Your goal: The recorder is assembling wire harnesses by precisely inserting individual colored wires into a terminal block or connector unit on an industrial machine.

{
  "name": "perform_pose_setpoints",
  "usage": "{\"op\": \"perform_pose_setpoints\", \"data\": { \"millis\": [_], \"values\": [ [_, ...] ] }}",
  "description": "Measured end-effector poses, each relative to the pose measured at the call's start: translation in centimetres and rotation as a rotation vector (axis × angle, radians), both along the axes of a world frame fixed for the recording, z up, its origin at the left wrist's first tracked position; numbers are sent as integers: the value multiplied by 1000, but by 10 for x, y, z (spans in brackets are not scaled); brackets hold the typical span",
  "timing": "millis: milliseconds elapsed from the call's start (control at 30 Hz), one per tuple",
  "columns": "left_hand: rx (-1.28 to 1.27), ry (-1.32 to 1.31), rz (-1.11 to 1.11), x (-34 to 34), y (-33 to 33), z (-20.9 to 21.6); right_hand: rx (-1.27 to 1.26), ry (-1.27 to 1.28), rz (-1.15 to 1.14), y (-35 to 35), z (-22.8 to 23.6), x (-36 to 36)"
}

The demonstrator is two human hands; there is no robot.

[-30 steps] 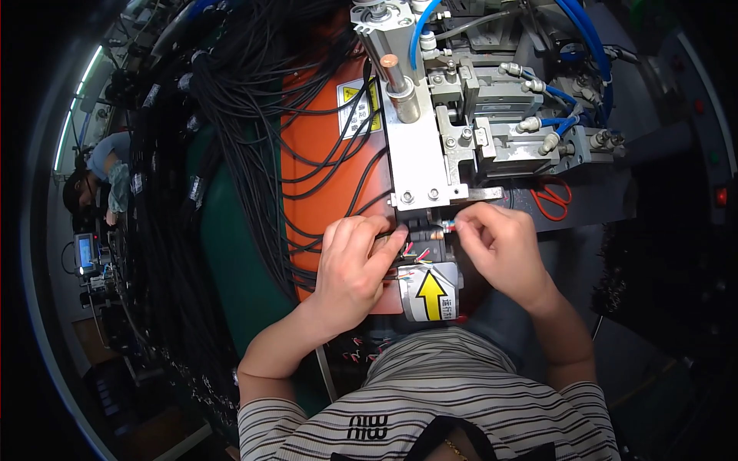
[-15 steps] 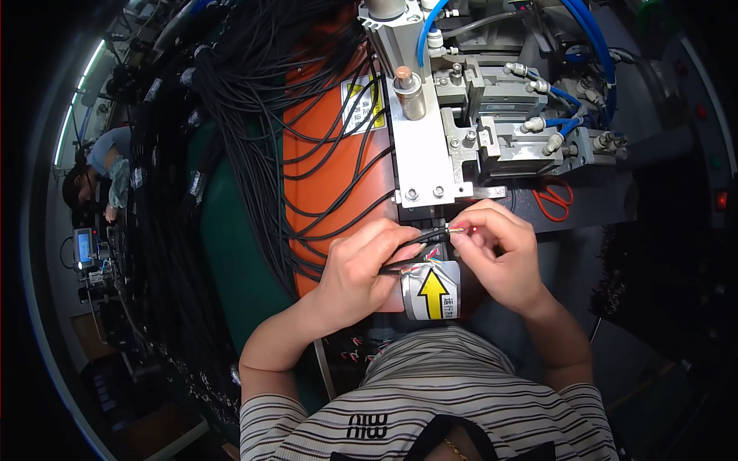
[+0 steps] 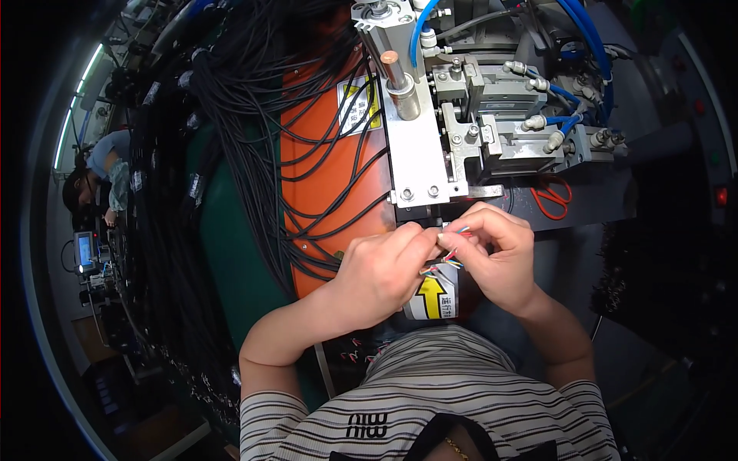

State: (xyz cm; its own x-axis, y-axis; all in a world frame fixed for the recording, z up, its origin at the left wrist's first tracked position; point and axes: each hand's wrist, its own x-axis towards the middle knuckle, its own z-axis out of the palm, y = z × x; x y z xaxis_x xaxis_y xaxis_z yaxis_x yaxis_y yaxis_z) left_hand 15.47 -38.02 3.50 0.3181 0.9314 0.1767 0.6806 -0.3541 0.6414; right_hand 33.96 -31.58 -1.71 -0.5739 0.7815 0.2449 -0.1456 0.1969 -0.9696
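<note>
My left hand (image 3: 388, 265) is closed around black cables, whose stripped ends come out past the fingertips as thin coloured wires (image 3: 452, 261). Close against it, my right hand (image 3: 496, 250) pinches the wire ends of one cable between thumb and forefinger. Red, blue, yellow and white strands show between the two hands. Just below them is a silver guard with a yellow arrow label (image 3: 433, 298), partly covered by my left hand. Both hands are in front of the metal fixture plate (image 3: 417, 154) of the machine.
A thick bundle of black cables (image 3: 254, 131) drapes over an orange surface (image 3: 338, 184) at left. Pneumatic cylinders (image 3: 515, 142) with blue hoses (image 3: 607, 46) stand at back right. Red-handled scissors (image 3: 552, 198) lie beside the machine. Another person (image 3: 100, 165) works far left.
My left hand has moved right, toward the right fingertips, and now covers more of the cables. The coloured wires are spread out more. The copper-topped post on the machine stands taller.
</note>
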Motion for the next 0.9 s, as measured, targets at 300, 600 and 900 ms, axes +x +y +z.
{"op": "perform_pose_setpoints", "data": {
  "millis": [300,600,900],
  "values": [
    [-54,-245,5,-10,8,-11,-726,149,225,12,17,10],
    [-428,-429,74,-6,7,-1,31,-55,-43,6,15,2],
    [224,288,2,3,-3,-6,590,-576,-168,6,22,1]
  ]
}}
